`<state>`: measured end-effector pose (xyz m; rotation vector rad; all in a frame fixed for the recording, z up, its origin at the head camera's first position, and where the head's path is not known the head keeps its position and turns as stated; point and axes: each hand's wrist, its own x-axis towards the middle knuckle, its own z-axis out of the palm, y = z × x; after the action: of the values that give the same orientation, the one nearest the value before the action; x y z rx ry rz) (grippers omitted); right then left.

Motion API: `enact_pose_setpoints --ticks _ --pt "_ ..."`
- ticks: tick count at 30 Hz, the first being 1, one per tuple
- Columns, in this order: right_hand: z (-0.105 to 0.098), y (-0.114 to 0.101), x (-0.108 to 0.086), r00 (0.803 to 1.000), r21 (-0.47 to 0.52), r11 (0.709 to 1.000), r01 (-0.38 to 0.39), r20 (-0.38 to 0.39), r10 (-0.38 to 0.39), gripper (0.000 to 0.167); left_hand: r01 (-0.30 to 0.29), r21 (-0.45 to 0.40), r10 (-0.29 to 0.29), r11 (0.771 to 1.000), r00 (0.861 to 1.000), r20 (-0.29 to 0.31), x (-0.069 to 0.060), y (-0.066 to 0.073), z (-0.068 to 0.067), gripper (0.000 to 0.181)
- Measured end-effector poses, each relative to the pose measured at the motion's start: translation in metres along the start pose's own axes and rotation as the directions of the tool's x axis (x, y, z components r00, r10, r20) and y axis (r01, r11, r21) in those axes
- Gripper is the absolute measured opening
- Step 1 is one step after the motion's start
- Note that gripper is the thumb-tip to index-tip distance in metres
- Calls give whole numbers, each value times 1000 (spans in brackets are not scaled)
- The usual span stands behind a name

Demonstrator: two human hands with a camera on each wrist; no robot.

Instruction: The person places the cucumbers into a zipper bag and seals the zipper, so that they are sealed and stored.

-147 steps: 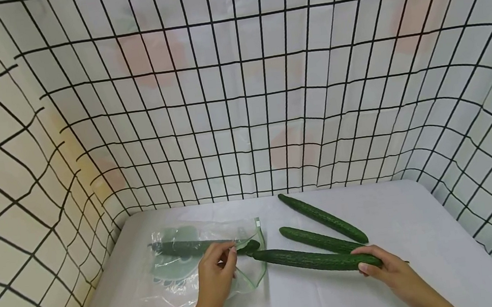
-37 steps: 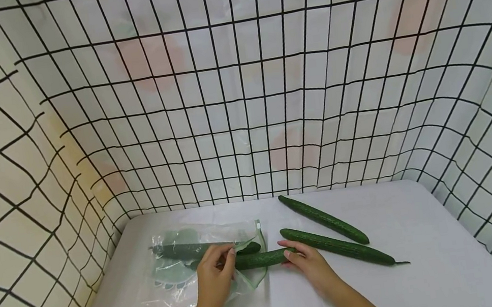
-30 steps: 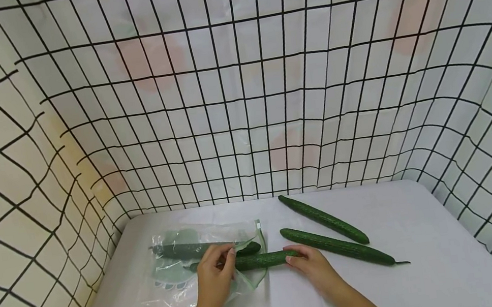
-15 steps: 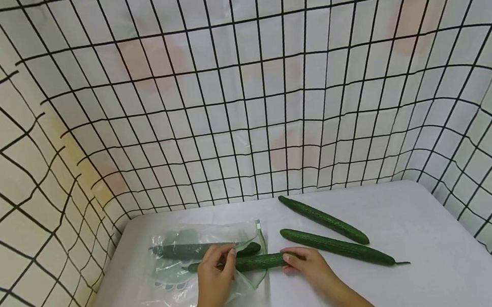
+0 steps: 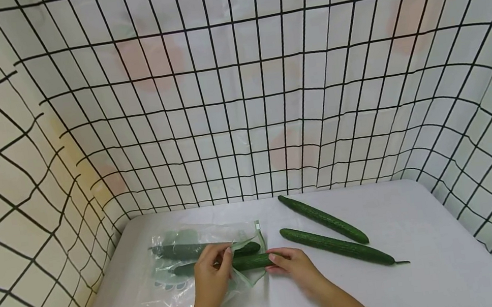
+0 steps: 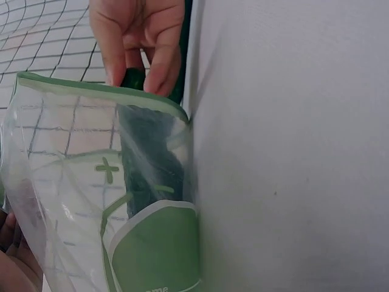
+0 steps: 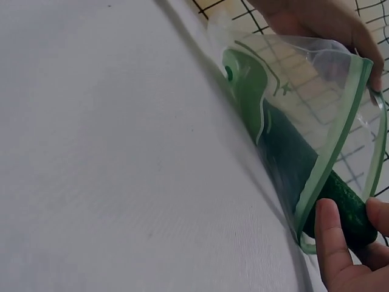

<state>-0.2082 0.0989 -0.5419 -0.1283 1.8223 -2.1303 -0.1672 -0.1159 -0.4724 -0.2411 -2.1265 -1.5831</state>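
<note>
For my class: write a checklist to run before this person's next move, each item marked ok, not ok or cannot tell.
1. Clear plastic bag, green-rimmed, open at the mouth: ok, its edges stand apart.
2. Left hand pinching that rim: ok.
3. Long dark-green cucumber in the right hand fully inside: not ok, its gripped end sticks out.
4. Bag free of tears: cannot tell.
5. Two dark-green cucumbers outside the bag: ok, both lie on white cloth.

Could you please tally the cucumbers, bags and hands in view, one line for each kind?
Cucumbers: 4 (2 loose cucumbers, 2 bagged cucumbers, wholly or partly inside)
Bag: 1
Hands: 2 (left hand, right hand)
Total: 7
</note>
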Motion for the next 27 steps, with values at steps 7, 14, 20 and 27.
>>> enact_pose_setpoints --ticks 7,14,20,27 --pt "12 2 8 997 57 998 -11 71 7 48 -7 19 6 1000 999 47 0 -39 0 12" --pt "14 7 16 999 74 997 -2 51 -2 45 10 30 -11 999 999 39 0 -39 -1 12" --pt "14 11 18 1000 48 999 3 28 -4 43 15 32 -17 999 999 40 0 -40 -1 13" --pt "19 10 21 1000 -10 1000 8 -8 -8 43 12 22 -13 1000 999 49 0 -40 0 13"
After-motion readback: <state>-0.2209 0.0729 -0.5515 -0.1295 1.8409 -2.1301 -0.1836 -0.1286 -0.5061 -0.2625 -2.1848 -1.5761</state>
